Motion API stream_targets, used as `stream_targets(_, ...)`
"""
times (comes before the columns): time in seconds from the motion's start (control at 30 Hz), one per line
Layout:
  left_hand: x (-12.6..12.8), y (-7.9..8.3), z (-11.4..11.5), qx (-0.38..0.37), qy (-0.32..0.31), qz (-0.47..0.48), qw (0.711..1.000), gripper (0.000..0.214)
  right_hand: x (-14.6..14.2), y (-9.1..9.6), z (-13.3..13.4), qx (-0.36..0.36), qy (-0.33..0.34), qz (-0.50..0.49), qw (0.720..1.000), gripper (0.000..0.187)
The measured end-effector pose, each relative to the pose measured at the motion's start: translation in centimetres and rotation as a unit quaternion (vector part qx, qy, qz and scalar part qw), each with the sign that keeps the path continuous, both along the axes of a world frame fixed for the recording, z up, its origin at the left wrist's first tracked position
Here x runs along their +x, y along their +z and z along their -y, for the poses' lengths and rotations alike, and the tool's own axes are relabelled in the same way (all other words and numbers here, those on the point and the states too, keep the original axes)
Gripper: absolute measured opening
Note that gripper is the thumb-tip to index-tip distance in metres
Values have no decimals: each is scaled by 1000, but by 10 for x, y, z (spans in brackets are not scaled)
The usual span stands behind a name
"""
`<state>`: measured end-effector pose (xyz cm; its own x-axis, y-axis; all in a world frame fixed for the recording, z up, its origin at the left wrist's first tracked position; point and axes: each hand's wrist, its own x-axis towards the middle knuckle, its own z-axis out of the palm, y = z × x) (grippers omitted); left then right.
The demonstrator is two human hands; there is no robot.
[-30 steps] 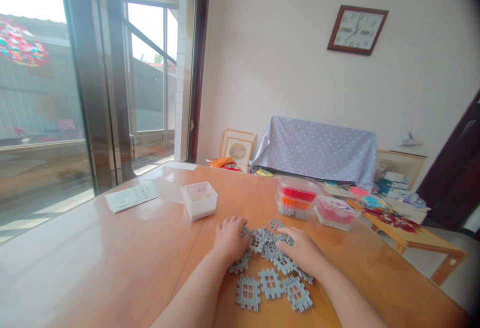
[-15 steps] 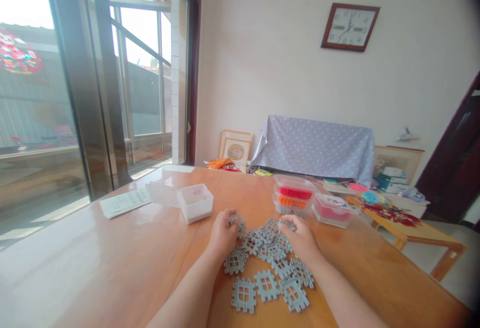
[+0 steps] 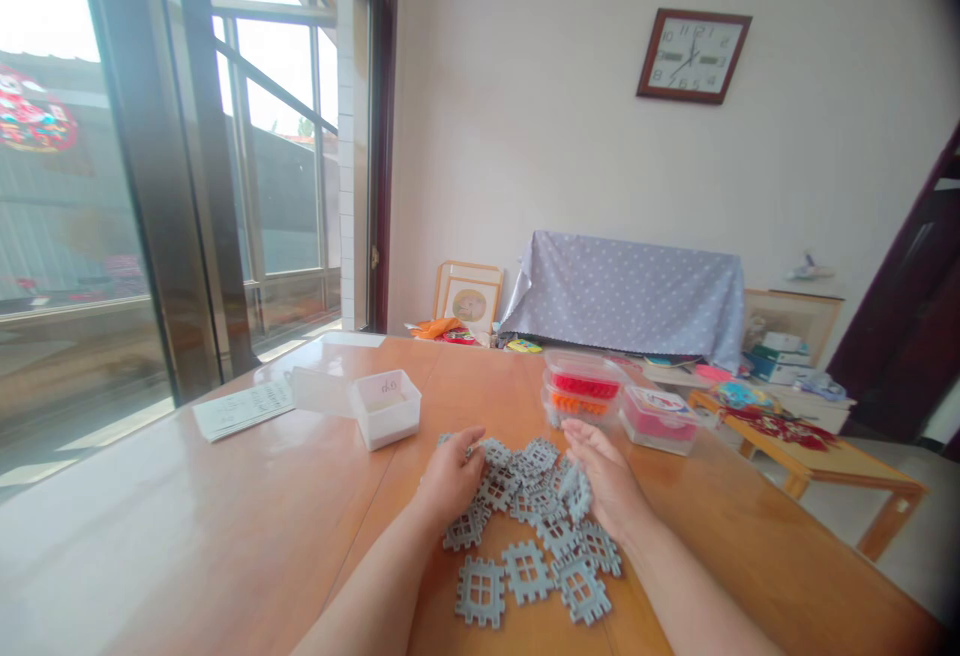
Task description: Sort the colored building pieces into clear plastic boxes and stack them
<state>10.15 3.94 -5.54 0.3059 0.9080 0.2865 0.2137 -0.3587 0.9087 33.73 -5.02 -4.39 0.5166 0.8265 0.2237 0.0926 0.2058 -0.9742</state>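
Note:
A pile of grey interlocking window tiles (image 3: 536, 471), square with notched edges and cross-barred openings, lies between my hands on the table. My left hand (image 3: 450, 481) is at the pile's left side, fingers slightly curled with a gap to the thumb; a bit of grey tile shows behind it. My right hand (image 3: 606, 481) is on the other side, fingers stretched forward. One tilted grey tile (image 3: 577, 492) stands against its palm side. Closer to me, several tiles lie flat and apart, among them a window tile (image 3: 480, 591) at the front left.
A white open box (image 3: 386, 416) with a clear lid (image 3: 322, 393) stands at left, beside printed paper (image 3: 244, 409). Behind my right hand are stacked clear containers (image 3: 583, 386) with red and orange pieces, and a pink-filled box (image 3: 658, 421). A low wooden bench (image 3: 840, 466) stands to the right.
My right hand has turned and its fingers have straightened, with a tile now tilted against it. The left hand has shifted slightly, and the tile seen at its fingertips no longer shows there.

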Motion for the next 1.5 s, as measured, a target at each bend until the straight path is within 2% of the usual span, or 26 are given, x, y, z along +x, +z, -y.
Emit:
stream_targets(0.1,-4,-1,-5,32,14,-44,998,40,15,-3,1,-26,-65,110,991,45)
stream_targets(0.2,-11,-1,-13,57,40,-88,994,38,23,3,8,-57,-103,240,964,43)
stream_targets(0.27,-15,1,-16,63,60,-119,989,37,19,11,17,-61,-60,311,947,42)
stream_targets(0.33,-20,4,-16,60,84,-157,982,36,8,20,29,-80,42,376,922,47)
stream_targets(0.43,-25,10,-12,45,109,-226,967,33,-11,26,44,-132,167,475,854,68)
stream_targets(0.5,-27,13,-8,38,105,-266,957,32,-19,22,47,-168,201,508,820,78)
stream_targets(0.53,-27,13,-6,41,100,-280,954,32,-21,19,46,-180,201,516,813,77)
stream_targets(0.63,-23,10,-3,61,80,-294,950,31,-19,8,35,-175,157,526,817,63)
stream_targets(0.73,-18,7,-4,71,41,-243,967,33,-14,2,23,-137,113,522,834,46)
stream_targets(0.83,-14,4,-8,46,14,-173,984,34,-15,5,20,-108,80,520,843,38)
stream_targets(0.9,-14,2,-11,30,27,-144,989,32,-24,13,25,-88,72,533,838,37)
stream_targets(0.97,-14,0,-15,27,58,-123,990,30,-40,25,35,-71,100,546,828,41)
stream_targets(1.03,-15,-4,-19,27,86,-111,990,29,-60,38,48,-74,183,553,810,51)
stream_targets(1.1,-16,-6,-21,27,94,-112,989,27,-82,49,59,-87,274,561,776,67)
stream_targets(1.17,-16,-7,-21,26,89,-121,988,26,-100,54,67,-88,348,564,744,74)
stream_targets(1.23,-17,-6,-20,24,82,-131,988,24,-110,51,68,-82,371,569,729,70)
stream_targets(1.3,-16,-4,-19,22,76,-131,988,24,-112,44,65,-69,328,582,741,54)
stream_targets(1.4,-16,2,-15,4,70,-119,990,26,-98,32,53,-45,220,593,774,29)
stream_targets(1.5,-17,6,-13,-24,61,-117,991,26,-73,24,40,-36,157,580,799,30)
